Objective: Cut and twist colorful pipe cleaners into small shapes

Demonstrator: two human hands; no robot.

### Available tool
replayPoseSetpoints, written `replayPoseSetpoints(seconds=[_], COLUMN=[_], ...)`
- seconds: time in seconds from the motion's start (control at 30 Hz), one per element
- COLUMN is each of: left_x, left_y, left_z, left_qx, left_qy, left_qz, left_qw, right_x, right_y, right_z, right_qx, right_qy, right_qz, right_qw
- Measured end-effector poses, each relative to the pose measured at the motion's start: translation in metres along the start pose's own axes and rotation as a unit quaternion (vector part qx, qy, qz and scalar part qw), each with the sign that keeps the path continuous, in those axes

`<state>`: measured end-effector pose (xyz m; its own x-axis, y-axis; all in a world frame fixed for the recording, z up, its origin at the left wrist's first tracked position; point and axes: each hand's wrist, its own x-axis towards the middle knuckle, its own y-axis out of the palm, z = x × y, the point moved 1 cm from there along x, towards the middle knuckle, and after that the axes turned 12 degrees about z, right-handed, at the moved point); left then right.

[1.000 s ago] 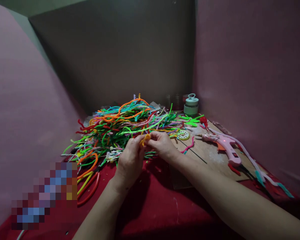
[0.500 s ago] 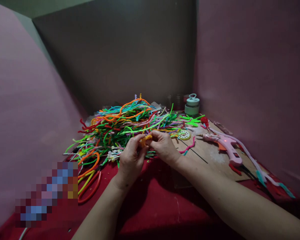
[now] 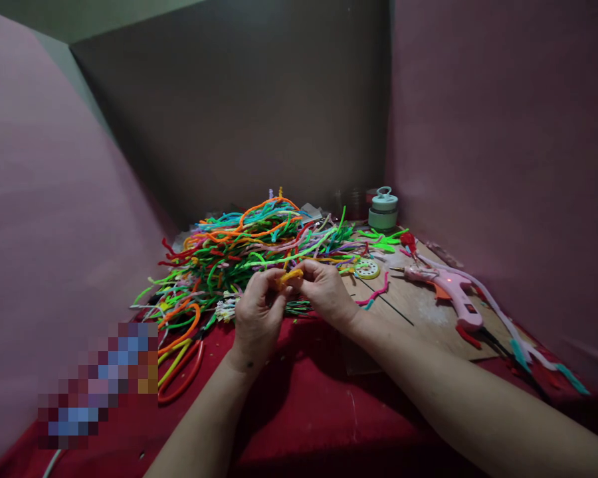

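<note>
- Head view, surface and room: a red cloth (image 3: 319, 405) spreads below and nearer than the fingers; a brown board (image 3: 418, 309) lies on it, to their right. A dark wall (image 3: 259, 119) rises beyond the fingertips, with pink walls (image 3: 508, 133) to either side.
- The orange-yellow fuzzy strip (image 3: 291, 277) is bent between the fingertips of both hands, raised in front of the pile.
- The left hand (image 3: 259, 309) pinches its left end between thumb and fingers; the right hand (image 3: 323, 290) grips its right end, fingers curled inward.
- Just beyond the fingers, a heap of coloured fuzzy stems (image 3: 249, 242) spreads leftward; the hands partly block its near edge and a white-tipped bundle (image 3: 226, 307) beside the left knuckles.
- Right of the right fingers: a holed disc (image 3: 367, 269), a pink strip (image 3: 376, 293), a thin dark rod (image 3: 393, 310), and farther off a pink glue gun (image 3: 448, 289).
- Farther beyond and right of them stands a pale-green-lidded jar (image 3: 383, 212).
- Left of and nearer than the left fingers lies a red loop (image 3: 198, 365).
</note>
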<state>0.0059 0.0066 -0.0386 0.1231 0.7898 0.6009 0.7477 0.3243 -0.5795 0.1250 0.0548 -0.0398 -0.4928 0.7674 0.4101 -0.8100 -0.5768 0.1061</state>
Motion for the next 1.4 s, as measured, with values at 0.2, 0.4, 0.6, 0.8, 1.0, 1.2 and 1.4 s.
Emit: replayPoseSetpoints(seconds=[0.2, 0.4, 0.6, 0.8, 1.0, 1.2, 1.4], left_x=[0.005, 0.01, 0.011, 0.009, 0.004, 0.001, 0.003], left_y=[-0.01, -0.015, -0.011, -0.01, -0.005, -0.006, -0.003], left_z=[0.005, 0.004, -0.012, -0.005, 0.008, 0.003, 0.005], left_qx=[0.107, 0.001, -0.289, -0.236, -0.062, -0.013, -0.052], left_qy=[0.021, -0.041, -0.158, -0.142, -0.024, -0.017, -0.076], left_qz=[0.008, 0.088, 0.198, 0.172, 0.056, 0.032, 0.056], left_qw=[0.994, 0.995, 0.923, 0.946, 0.996, 0.999, 0.994], right_x=[0.003, 0.002, 0.004, 0.003, 0.0, -0.001, 0.001], right_y=[-0.002, -0.01, -0.012, -0.013, -0.006, 0.001, 0.001], right_z=[-0.003, 0.0, -0.003, -0.004, -0.004, -0.002, -0.008], right_qx=[0.088, 0.096, 0.211, 0.293, 0.419, 0.354, 0.327], right_qy=[0.049, 0.112, 0.172, 0.232, 0.26, 0.255, 0.196], right_qz=[0.036, 0.116, 0.151, 0.113, 0.115, 0.035, 0.005], right_qw=[0.994, 0.982, 0.95, 0.921, 0.862, 0.899, 0.925])
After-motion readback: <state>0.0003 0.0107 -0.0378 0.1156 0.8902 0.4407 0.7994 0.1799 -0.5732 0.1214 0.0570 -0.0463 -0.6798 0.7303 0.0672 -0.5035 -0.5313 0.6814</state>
